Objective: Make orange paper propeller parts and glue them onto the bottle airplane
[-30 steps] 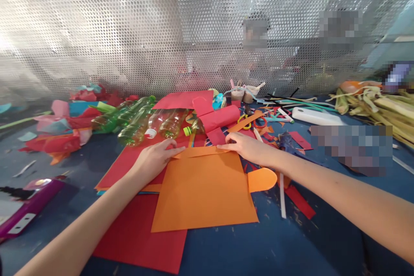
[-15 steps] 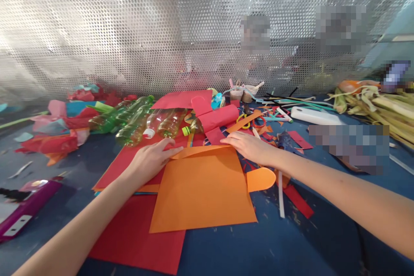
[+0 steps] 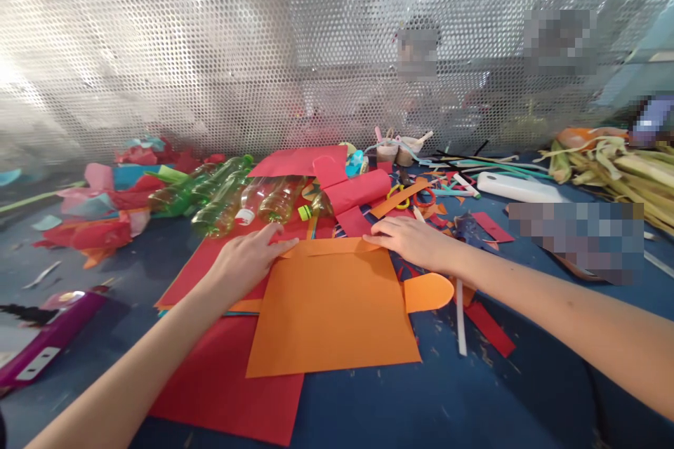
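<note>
An orange paper sheet point(image 3: 337, 316) lies in front of me, its far edge folded over toward me as a narrow strip. At the strip's left end, my left hand point(image 3: 250, 254) pinches the edge between thumb and fingers. My right hand point(image 3: 411, 240) grips the other end, fingertips curled over the fold. Under the sheet's left side are red paper sheets point(image 3: 236, 386), some stacked with other colours. A rounded orange paper piece point(image 3: 429, 292) sticks out beside the right edge. Just beyond the hands rests a rolled red paper piece point(image 3: 358, 191).
Plastic bottles point(image 3: 218, 207) lie behind my left hand, near crumpled tissue paper point(image 3: 100, 231). A purple device point(image 3: 57, 340) sits at left. Scissors point(image 3: 424, 195), paper scraps and a white glue gun-like object point(image 3: 519, 188) are at right, before dried husks point(image 3: 616, 168). A perforated metal panel point(image 3: 337, 49) stands behind.
The folded strip at the sheet's far edge now lies flatter and more even, with the right end turned down toward me. Both hands stay at the same ends.
</note>
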Available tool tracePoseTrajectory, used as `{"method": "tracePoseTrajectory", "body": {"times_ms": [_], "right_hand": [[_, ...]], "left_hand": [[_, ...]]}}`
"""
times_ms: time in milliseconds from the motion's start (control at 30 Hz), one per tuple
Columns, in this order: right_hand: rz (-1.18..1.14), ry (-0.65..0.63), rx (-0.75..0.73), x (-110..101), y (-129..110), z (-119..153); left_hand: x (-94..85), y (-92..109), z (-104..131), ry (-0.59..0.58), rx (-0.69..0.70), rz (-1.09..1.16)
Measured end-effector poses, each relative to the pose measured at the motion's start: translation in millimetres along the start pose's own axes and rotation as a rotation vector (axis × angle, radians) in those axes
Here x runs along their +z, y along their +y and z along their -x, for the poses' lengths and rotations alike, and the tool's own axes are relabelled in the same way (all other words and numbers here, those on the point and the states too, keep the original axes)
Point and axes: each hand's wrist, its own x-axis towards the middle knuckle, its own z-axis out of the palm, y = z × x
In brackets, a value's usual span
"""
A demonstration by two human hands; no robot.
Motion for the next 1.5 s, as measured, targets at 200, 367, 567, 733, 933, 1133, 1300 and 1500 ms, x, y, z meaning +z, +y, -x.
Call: {"method": "tracePoseTrajectory", "body": {"times_ms": [200,367,567,733,933,1133,1300,1500], "right_hand": [[0.060,-0.053,-0.037,-10.1,-0.7,-12.5],[0.058,-0.096,-0.087,-14.1,-5.6,-21.9],[0.046,-0.126,-0.058,-14.1,-7.2,-24.1],[0.055,-0.128,0.031,-21.0,-15.8,-48.2],[0.071,-0.173,-0.001,-21.8,-24.5,-63.4],[0.045,-0.167,-0.003,-19.7,-22.1,-63.8],[0.007,-0.147,-0.013,-16.1,-13.1,-57.0],[-0.050,-0.149,0.065,-16.8,-8.1,-36.6]], "left_hand": [[-15.5,33.6,2.2,-0.050,0.034,-0.023],[-17.7,40.6,-2.1,-0.033,0.052,0.020],[-8.9,35.4,1.3,-0.018,0.069,0.059],[-7.6,35.4,3.1,-0.004,0.060,0.067],[-9.9,37.0,3.4,-0.049,0.044,0.007],[-9.7,37.1,3.9,-0.043,0.035,0.039],[-8.2,37.9,4.0,-0.040,0.019,0.040],[-5.9,37.5,2.8,-0.045,0.022,-0.004]]}}
